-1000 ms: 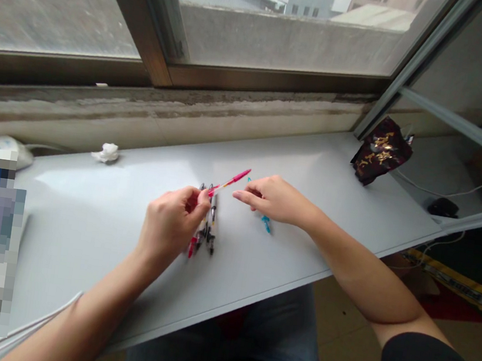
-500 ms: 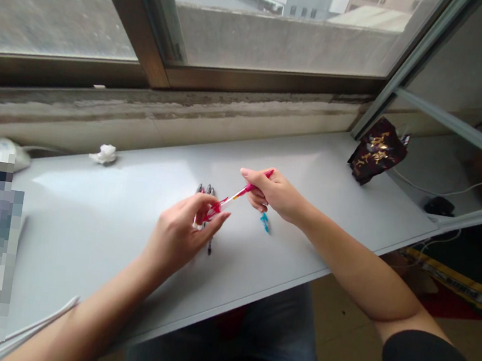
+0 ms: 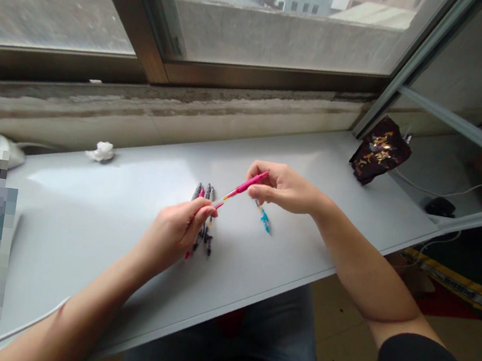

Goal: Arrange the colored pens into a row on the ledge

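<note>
A pink pen [image 3: 251,182] is held slantwise above the desk between my two hands. My left hand [image 3: 184,223] pinches its lower, whitish end between thumb and fingers; a bit of red shows at the fingertips. Around the pink upper part are the thumb and fingers of my right hand [image 3: 287,188]. A thin stretch with a yellowish section shows between the hands. Beneath and beside my left hand lie several pens [image 3: 204,238], dark and pink, side by side and partly hidden. A light-blue pen part [image 3: 265,221] rests on the desk below my right hand.
The grey desk [image 3: 125,248] runs along the window wall. A crumpled white tissue [image 3: 101,151] lies at the back left, a dark wrapper [image 3: 380,151] at the back right. White cables cross the front left corner. Metal bars [image 3: 465,127] of a frame stand at right.
My left hand has turned and closed into a pinch on the pen's lower end. My right hand has shifted its grip, so more of the pink part shows. More of the lying pens is uncovered.
</note>
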Available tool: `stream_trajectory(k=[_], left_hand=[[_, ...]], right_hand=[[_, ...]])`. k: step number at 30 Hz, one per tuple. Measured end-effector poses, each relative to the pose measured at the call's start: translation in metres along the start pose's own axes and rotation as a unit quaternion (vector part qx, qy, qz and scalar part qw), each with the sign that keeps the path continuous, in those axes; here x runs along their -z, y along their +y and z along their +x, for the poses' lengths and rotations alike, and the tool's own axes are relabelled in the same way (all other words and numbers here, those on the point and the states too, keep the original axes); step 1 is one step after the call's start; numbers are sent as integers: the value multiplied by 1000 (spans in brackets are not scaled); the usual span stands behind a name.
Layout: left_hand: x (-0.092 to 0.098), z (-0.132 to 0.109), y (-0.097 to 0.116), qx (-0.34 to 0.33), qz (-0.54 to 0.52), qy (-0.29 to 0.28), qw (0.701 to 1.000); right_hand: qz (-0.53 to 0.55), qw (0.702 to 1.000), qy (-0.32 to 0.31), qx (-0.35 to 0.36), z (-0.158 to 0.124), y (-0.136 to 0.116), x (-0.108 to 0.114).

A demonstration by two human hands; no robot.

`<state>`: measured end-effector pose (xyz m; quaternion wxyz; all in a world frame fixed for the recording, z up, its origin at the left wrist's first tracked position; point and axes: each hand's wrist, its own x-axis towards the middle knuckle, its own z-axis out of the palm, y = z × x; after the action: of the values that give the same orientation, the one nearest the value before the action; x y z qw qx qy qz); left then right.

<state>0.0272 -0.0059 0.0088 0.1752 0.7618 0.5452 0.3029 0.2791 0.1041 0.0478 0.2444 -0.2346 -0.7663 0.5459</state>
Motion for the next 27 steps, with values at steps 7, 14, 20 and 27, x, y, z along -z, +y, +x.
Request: stream_trajectory(k=[7,14,20,27], left_hand=[[2,3,-14,-37,72,21,997],[2,3,-12,-3,68,11,998],[0,4,-13,14,59,13,998],[-1,4,-9,0,30,26,999]], right_hand=[[-92,994,59,10,1,5,6],[-96,993,64,-2,2,9,5],[-65,994,90,-2,2,13,5],[45,989,131,59,7,10,1]])
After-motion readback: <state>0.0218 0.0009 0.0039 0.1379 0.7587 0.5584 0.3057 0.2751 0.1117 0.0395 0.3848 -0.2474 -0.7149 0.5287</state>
